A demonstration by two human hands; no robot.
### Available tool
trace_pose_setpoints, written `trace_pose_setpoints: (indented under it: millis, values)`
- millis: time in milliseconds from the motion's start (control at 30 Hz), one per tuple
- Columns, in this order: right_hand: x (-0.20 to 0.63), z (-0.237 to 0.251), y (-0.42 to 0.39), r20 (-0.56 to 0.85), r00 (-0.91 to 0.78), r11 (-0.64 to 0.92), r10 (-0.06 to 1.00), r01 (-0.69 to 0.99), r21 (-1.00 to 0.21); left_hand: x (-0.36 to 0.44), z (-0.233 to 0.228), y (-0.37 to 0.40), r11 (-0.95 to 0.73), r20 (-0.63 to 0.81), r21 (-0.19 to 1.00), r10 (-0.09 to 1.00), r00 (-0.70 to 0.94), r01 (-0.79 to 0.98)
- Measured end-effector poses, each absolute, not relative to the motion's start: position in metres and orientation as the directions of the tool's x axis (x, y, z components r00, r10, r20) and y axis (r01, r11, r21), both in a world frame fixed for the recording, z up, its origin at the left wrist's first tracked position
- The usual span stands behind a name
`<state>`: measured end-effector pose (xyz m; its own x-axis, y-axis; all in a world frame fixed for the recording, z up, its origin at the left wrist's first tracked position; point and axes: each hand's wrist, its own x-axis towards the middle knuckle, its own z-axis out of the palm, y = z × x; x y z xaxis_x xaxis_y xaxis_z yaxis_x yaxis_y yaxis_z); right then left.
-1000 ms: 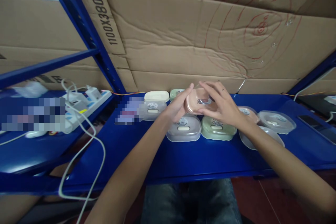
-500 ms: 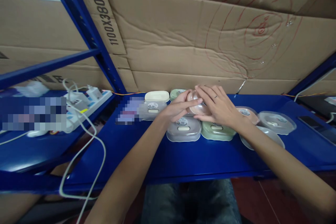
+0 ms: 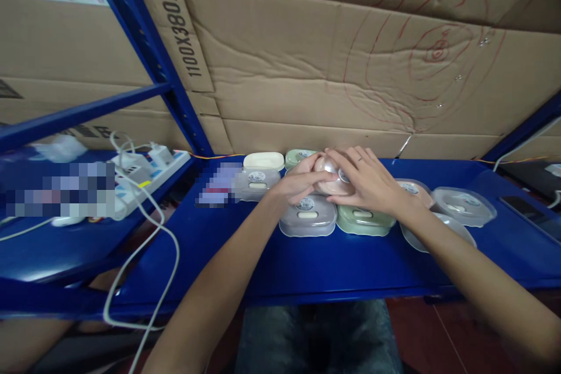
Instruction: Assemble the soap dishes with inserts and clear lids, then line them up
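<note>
Both my hands close around a pink lidded container (image 3: pixel 329 178) held just above the blue shelf (image 3: pixel 307 263). My left hand (image 3: pixel 298 182) grips its left side, thumb across the front. My right hand (image 3: pixel 367 182) covers its right side and top, with a ring on one finger. Directly below the hands sit a grey container (image 3: pixel 308 217) and a green container (image 3: pixel 364 220), both with clear lids. Most of the pink container is hidden by my fingers.
More containers line the back: cream (image 3: pixel 263 160), grey (image 3: pixel 256 182), green (image 3: pixel 297 157). Clear-lidded ones (image 3: pixel 463 205) lie to the right. A white power strip (image 3: pixel 144 178) with cables sits on the left shelf. Cardboard (image 3: pixel 328 58) walls the back; a blue upright (image 3: pixel 153 52) stands left.
The pink container has come down and been turned between my hands, and my fingers have closed further over it. The hands sit slightly lower, nearer the containers below.
</note>
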<state>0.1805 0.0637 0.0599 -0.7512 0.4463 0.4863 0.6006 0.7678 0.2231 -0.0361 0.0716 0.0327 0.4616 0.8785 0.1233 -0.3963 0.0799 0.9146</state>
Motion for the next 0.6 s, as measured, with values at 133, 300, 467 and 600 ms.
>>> trace_pose_setpoints:
  millis: [133, 300, 467, 600]
  values:
    - [0.185, 0.057, 0.064, 0.461, -0.745, 0.742, 0.483, 0.627, 0.236, -0.036, 0.031, 0.072, 0.085, 0.111, 0.927, 0.87, 0.481, -0.366]
    - [0.192, 0.055, 0.065, 0.514, -0.726, 0.757, 0.457, 0.62, 0.204, -0.034, 0.037, 0.065, 0.054, 0.134, 0.94, 0.85, 0.51, -0.337]
    - [0.21, 0.063, 0.064, 0.517, -0.656, 0.707, 0.55, 0.695, 0.129, -0.067, 0.06, 0.084, -0.286, 0.26, 0.957, 0.913, 0.315, 0.039]
    - [0.23, 0.069, 0.063, 0.521, -0.615, 0.674, 0.592, 0.732, 0.097, -0.124, 0.072, 0.134, -0.273, 0.323, 0.606, 0.943, 0.082, 0.747]
